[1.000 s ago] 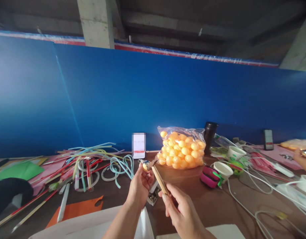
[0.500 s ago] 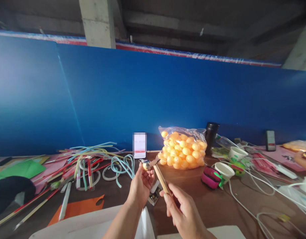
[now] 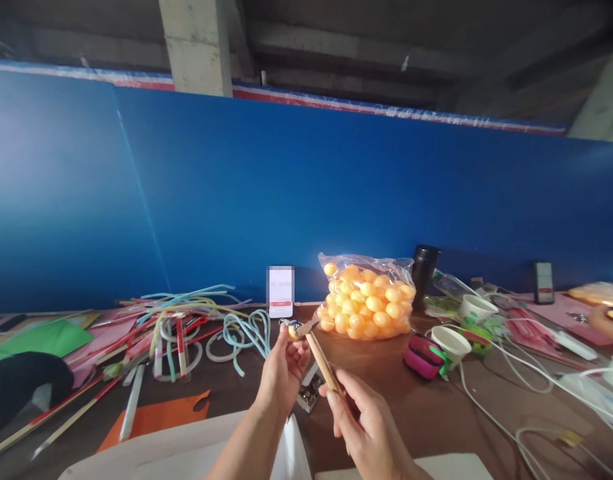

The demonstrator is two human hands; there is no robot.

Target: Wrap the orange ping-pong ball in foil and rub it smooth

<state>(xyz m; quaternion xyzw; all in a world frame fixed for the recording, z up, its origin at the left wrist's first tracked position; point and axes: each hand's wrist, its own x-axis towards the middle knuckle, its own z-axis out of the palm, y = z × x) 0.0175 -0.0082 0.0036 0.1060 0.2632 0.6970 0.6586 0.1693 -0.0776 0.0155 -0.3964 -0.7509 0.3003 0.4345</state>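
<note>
A small round ball (image 3: 293, 330), orange with shiny silvery patches, is pinched between the fingertips of the left hand (image 3: 282, 370), held up above the brown table (image 3: 416, 407) near the middle of the view. The right hand (image 3: 369, 427) is closed around the lower end of a wooden-handled tool (image 3: 324, 363), whose thin metal tip meets the ball from the right. Just below the hands, a small tray of dark bits (image 3: 309, 393) rests on the table, with white paper (image 3: 196, 447) along the near edge. Behind the ball, a clear plastic bag of orange ping-pong balls (image 3: 366, 300) sits against a blue wall panel (image 3: 306, 193), with a black cylinder container (image 3: 424, 270) just to its right and a small white card (image 3: 280, 291) standing to its left. Further left lies a tangle of coloured flexible tubes and sticks (image 3: 186, 320), plus an orange paper sheet (image 3: 154, 417) and a green paper sheet (image 3: 36, 340). To the right are a pink pouch (image 3: 420, 353), white paper cups (image 3: 451, 341), trailing white cables (image 3: 511, 387) and a phone (image 3: 542, 282) propped against the panel. Another person's hand (image 3: 609, 321) shows at the far right edge.
</note>
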